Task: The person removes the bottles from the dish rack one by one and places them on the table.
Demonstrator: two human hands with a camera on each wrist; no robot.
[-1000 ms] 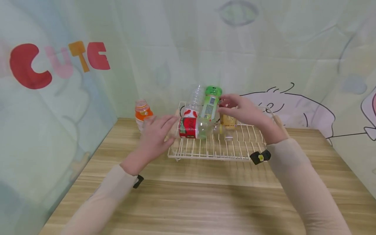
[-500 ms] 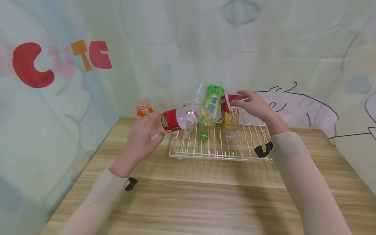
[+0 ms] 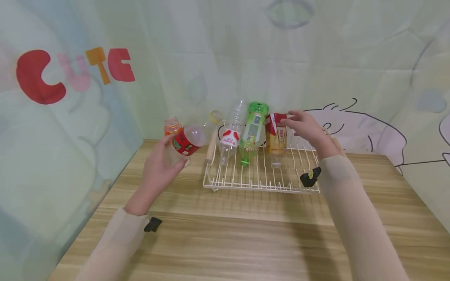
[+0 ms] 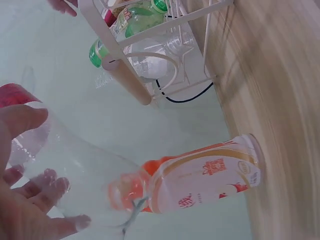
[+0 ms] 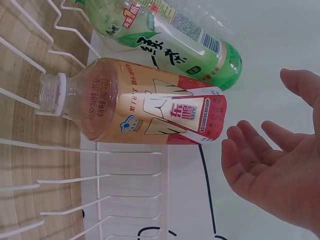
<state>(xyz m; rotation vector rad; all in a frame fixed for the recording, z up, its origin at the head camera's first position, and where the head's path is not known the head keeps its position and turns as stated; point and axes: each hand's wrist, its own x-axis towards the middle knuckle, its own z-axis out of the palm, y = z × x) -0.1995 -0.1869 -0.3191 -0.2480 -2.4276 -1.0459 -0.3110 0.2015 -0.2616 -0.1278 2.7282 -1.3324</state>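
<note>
My left hand (image 3: pixel 158 166) grips a clear plastic bottle (image 3: pixel 185 141) with a red label, held in the air left of the rack. The bottle is tilted, its neck and yellow ring pointing up and right. Beside the gold bottle (image 3: pixel 276 134) with the red end, my right hand (image 3: pixel 305 129) has its fingers loosely bent and holds nothing. In the right wrist view its fingertips (image 5: pixel 231 134) are just off that bottle's base. The gold bottle stands neck down in the white wire rack (image 3: pixel 251 186), with a green tea bottle (image 3: pixel 252 130) and a clear water bottle (image 3: pixel 232 134) next to it.
An orange-capless bottle (image 4: pixel 210 175) with a white and orange label stands upright on the wooden table (image 3: pixel 225 242), left of the rack and behind my left hand. The rack has a wooden handle (image 3: pixel 211 146) on its left side. A printed curtain (image 3: pixel 197 58) hangs behind.
My left hand has carried the red-labelled bottle left, from over the rack, and tilted its neck upward. My right hand has drawn back to the right from the green and gold bottles.
</note>
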